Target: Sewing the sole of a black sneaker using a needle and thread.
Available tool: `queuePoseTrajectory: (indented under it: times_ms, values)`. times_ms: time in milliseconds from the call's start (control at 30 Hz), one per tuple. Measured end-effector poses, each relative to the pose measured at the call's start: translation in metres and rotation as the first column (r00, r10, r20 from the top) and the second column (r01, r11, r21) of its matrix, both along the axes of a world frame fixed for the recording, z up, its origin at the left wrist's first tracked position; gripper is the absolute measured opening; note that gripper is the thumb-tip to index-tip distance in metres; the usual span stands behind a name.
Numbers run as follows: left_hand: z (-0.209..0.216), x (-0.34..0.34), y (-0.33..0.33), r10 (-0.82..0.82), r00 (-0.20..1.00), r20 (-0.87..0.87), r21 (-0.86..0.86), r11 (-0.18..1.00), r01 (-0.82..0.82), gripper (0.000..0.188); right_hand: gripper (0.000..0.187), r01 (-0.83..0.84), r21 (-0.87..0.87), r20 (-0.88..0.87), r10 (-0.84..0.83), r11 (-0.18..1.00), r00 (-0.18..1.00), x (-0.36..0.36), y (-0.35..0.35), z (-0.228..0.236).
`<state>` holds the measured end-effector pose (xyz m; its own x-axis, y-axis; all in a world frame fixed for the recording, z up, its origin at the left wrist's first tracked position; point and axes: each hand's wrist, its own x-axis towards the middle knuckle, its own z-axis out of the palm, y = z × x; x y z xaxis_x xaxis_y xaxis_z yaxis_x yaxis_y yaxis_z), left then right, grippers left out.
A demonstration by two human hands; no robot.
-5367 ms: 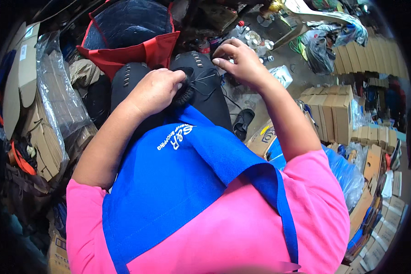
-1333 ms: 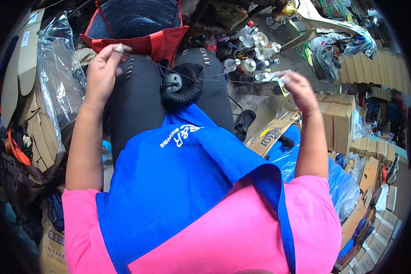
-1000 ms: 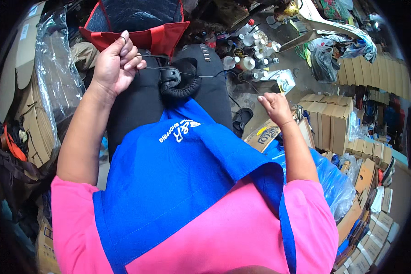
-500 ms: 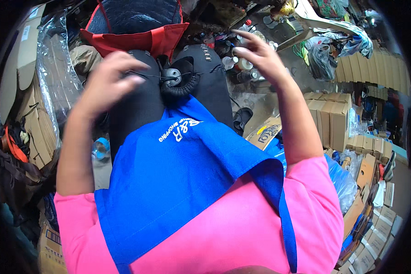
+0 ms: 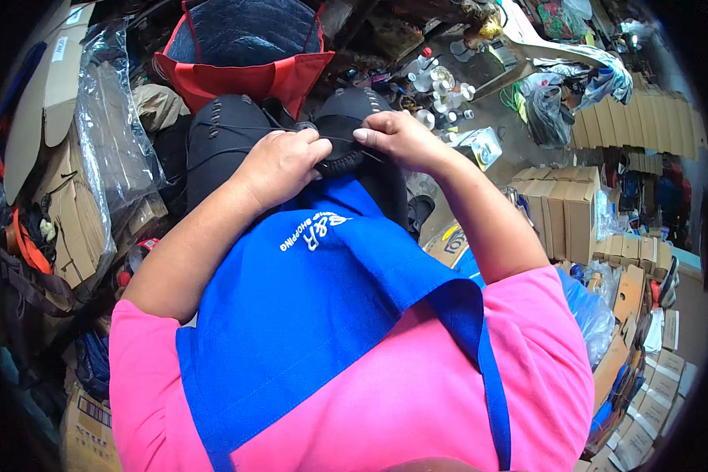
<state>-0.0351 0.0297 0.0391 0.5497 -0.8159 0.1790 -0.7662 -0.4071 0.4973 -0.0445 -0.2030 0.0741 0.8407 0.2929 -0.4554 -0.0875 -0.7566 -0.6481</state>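
Observation:
Between my knees rests a dark piece with a thick ribbed edge (image 5: 343,163), partly hidden by my hands; its kind I cannot make out. A thin black cord (image 5: 336,140) runs across it from one hand to the other. My left hand (image 5: 283,164) is closed on the cord, fingers curled at the left of the piece. At its right, my right hand (image 5: 400,138) pinches the cord between thumb and forefinger. Black trousers (image 5: 220,141) with light stitches at the knees lie beneath. A blue apron (image 5: 291,315) covers my lap.
Beyond my knees stands an open red bag (image 5: 244,79) with a silvery lining. Several plastic bottles (image 5: 444,90) crowd the floor at the far right. Cardboard boxes (image 5: 562,208) are stacked to the right. Flattened cardboard and a clear plastic sheet (image 5: 118,118) lean at the left.
Both hands, raised and apart before, have come down and inward to the dark piece. Their fingers have closed on the cord, which both now hold over it.

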Motion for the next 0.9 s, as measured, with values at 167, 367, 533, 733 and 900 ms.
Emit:
queuePoseTrajectory:
  times_ms: [167, 367, 533, 733, 900]
  values:
    - [0.010, 0.008, 0.005, -0.045, 0.975, -0.215, -0.047, 0.998, 0.036, 0.021, 0.031, 0.157, 0.176, 0.183, -0.189, 0.972, 0.965, -0.008, 0.008, -0.015]
    - [0.006, 0.044, -0.019, -0.063, 0.917, -0.394, -0.297, 0.953, -0.062, 0.022, 0.039, 0.261, 0.129, -0.036, -0.258, 0.957, 0.965, -0.016, 0.009, 0.006]
    - [-0.008, 0.047, -0.044, -0.135, 0.801, -0.583, -0.278, 0.960, -0.041, 0.027, 0.024, 0.110, 0.071, -0.152, -0.098, 0.991, 0.983, -0.024, 0.011, 0.016]
    - [-0.003, 0.048, -0.052, -0.118, 0.720, -0.684, -0.241, 0.968, -0.071, 0.027, 0.032, 0.173, 0.195, -0.038, -0.169, 0.966, 0.985, -0.054, -0.003, 0.020]
    - [-0.009, 0.063, -0.041, -0.186, 0.544, -0.818, -0.234, 0.972, -0.019, 0.017, 0.014, 0.286, 0.401, 0.053, -0.334, 0.870, 0.941, -0.063, -0.015, 0.050]
